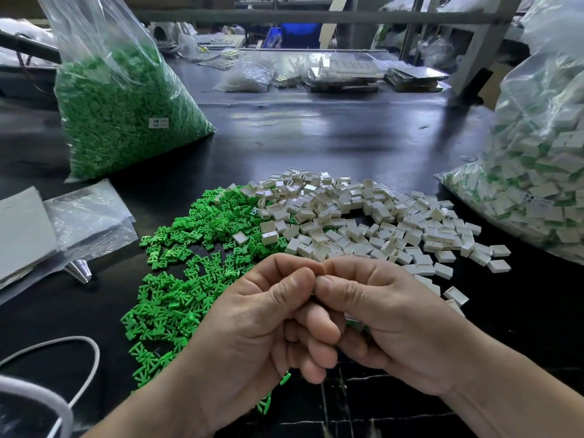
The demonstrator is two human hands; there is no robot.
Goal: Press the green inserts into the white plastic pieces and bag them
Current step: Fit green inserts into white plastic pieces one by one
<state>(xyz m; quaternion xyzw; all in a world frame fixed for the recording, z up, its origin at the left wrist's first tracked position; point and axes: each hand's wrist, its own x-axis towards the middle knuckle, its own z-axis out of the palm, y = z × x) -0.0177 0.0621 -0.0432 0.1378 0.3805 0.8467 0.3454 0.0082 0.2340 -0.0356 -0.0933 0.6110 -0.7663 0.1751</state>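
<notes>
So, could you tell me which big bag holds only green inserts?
The far-left bag, solid green throughout; the right-hand bag shows mostly white pieces.

Dim; glare on table (316, 128); edges warped.

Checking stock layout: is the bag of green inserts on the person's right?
No, the green bag stands at the left; the right bag holds white pieces.
</notes>
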